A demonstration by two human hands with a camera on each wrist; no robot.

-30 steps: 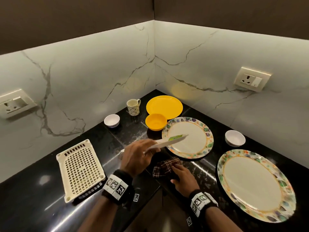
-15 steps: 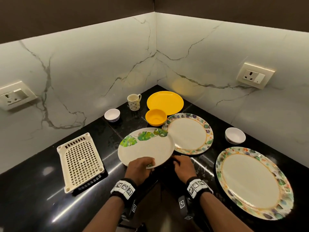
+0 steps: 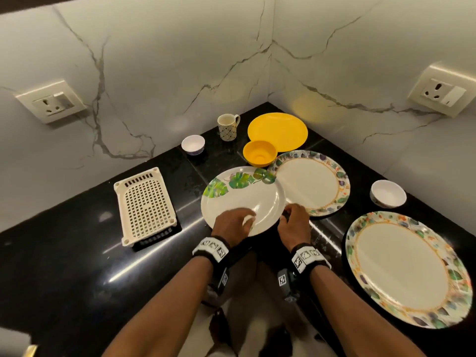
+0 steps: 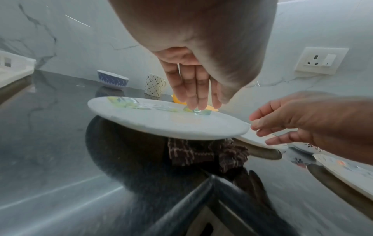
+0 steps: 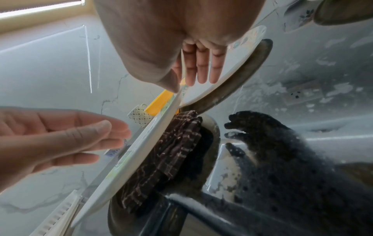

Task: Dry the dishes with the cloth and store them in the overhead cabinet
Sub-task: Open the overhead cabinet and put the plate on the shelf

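Crowding leaf plate (image 3: 242, 199): two floral plates (image 3: 313, 181), yellow bowl (image 3: 259, 153), checked cloth (image 4: 206, 153) underneath. Left hand (image 3: 229, 228) flat on it; right hand (image 3: 293, 225) pinches rim.

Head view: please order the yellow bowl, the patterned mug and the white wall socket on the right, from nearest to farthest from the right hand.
1. Yellow bowl: just beyond the leaf plate, ahead and a little left of the right hand.
2. Patterned mug: farther back, left of the yellow plate.
3. Wall socket: up on the right wall, farthest.
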